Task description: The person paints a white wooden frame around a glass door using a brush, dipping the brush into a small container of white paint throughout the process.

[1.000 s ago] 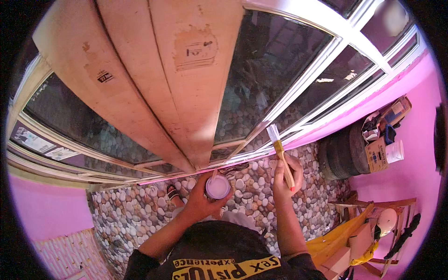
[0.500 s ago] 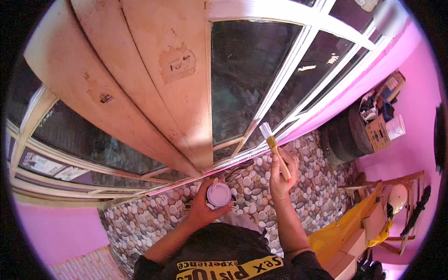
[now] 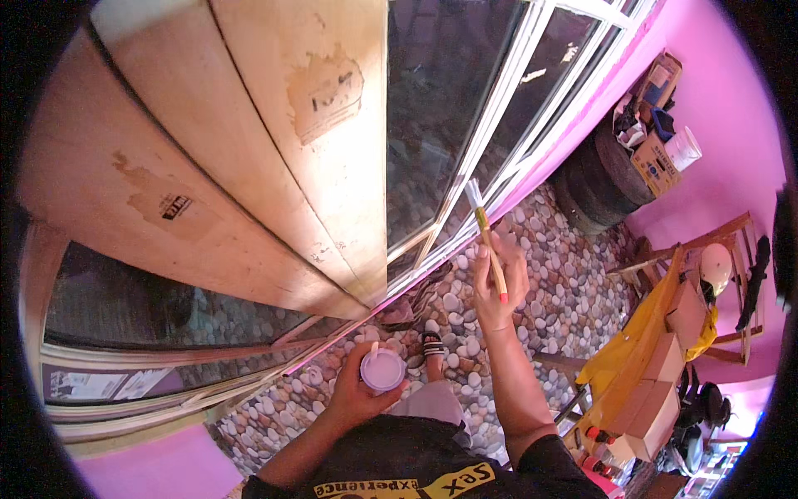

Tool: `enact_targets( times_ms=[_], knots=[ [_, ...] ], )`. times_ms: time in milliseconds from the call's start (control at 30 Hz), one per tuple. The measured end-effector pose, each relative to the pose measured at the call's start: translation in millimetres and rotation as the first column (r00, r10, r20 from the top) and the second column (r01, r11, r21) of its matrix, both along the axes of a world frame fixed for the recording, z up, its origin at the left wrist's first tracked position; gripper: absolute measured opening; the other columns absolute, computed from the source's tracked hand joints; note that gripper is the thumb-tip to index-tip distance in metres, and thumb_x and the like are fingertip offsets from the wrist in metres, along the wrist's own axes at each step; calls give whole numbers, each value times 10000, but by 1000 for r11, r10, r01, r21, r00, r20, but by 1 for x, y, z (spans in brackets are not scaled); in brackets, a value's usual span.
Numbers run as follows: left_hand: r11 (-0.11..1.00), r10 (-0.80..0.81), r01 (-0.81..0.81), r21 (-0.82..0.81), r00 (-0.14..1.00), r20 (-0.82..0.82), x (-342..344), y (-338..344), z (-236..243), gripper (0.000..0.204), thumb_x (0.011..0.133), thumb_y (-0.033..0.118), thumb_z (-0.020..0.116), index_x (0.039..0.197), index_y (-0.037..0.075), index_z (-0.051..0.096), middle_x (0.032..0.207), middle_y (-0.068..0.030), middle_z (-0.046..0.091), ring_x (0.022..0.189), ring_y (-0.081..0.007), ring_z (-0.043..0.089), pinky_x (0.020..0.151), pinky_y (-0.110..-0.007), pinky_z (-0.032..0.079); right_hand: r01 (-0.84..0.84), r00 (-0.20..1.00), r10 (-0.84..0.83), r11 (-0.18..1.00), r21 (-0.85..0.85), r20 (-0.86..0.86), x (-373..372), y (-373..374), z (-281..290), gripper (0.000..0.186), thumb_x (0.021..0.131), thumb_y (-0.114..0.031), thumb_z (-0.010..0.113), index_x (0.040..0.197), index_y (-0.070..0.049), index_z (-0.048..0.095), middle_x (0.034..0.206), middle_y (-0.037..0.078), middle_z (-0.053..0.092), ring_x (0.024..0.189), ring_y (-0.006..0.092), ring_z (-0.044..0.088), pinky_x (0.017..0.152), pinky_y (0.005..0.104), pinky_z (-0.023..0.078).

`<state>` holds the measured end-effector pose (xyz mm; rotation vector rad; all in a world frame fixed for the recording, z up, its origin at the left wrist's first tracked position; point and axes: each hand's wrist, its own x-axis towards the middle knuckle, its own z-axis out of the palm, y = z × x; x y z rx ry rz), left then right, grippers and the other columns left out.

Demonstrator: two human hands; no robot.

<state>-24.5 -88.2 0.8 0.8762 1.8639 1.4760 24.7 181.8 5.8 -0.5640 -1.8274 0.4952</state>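
Note:
My left hand [image 3: 363, 391] is wrapped round a small cup of pale lilac-white paint [image 3: 382, 370], held in front of my body with what looks like a stick at its rim. In my right hand [image 3: 504, 279] is a paintbrush [image 3: 486, 229], gripped by its wooden handle with a red end. Its whitish bristles point up and away, close in the picture to the white window frame [image 3: 475, 162]; whether they touch it I cannot tell. Left of the brush stands an unpainted wooden door panel [image 3: 274, 166] with torn label remnants.
Black tyres [image 3: 594, 179] are stacked at the right wall, with a cardboard box [image 3: 657, 166] and a white bucket [image 3: 683, 148] above. A wooden rack [image 3: 731, 233], a yellow cloth [image 3: 623, 349] and boxes [image 3: 648, 399] stand at lower right. The floor [image 3: 565, 266] has a pebble pattern.
The view has shifted, bringing the wooden panel closer and showing my sandalled foot. The brush has turned more upright and sits slightly higher in the picture. Both hands keep their holds.

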Motion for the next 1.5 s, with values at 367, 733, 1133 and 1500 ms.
enact_targets(
  times_ms=[367,733,1133,1500],
  knots=[
    [999,-37,35,32,998,50,-17,-38,-31,706,735,102,877,1296,67,449,1214,-111,582,1149,-227,585,999,-373,471,6,987,10,995,98,-161,-29,-8,-12,252,861,40,701,1104,1,646,965,154,702,851,269,705,771,342,566],
    [992,-111,111,59,994,-16,-28,-55,-39,706,754,98,866,1317,70,440,1250,-128,568,1171,-242,575,1018,-382,456,65,979,-31,984,165,-200,-36,-1,-23,217,876,13,710,1084,5,647,984,158,692,872,279,701,772,353,572],
    [985,-159,161,63,987,-29,-39,-60,-39,674,762,75,852,1303,59,449,1241,-130,559,1177,-250,569,1014,-374,450,122,983,-84,962,243,-163,-48,0,-36,182,939,2,649,1116,25,612,933,151,696,830,221,694,735,314,547],
    [984,-148,152,93,988,-43,-43,-62,-41,714,755,43,849,1328,67,423,1255,-139,555,1197,-252,565,1021,-377,456,133,983,-103,971,200,-151,-47,-3,-44,199,895,-26,717,1068,6,625,985,164,709,873,286,702,780,364,566]
  ],
)
